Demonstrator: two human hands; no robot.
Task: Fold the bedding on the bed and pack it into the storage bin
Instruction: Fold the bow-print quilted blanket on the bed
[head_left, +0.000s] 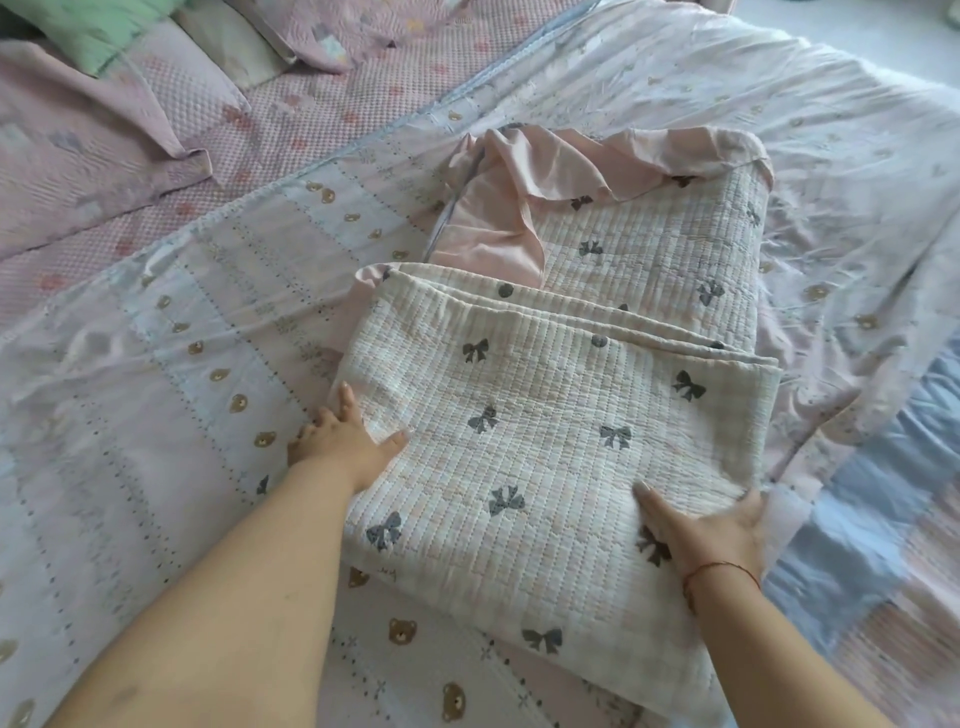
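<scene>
A cream quilted blanket with grey bows (545, 441) lies folded in layers on the bed, and its pink lining (493, 218) shows at the far end. My left hand (343, 441) lies flat at the quilt's left edge, with straight fingers on the sheet and the thumb on the quilt. My right hand (711, 530) grips the quilt's near right edge: the thumb is on top and the fingers curl over the edge out of sight. No storage bin is in view.
A pale bear-print sheet (156, 415) is spread under the quilt across the bed. A pink quilted cover (156, 171) and pillows (104, 31) lie at the far left. On the right the sheet hangs crumpled over the bed's edge (872, 467).
</scene>
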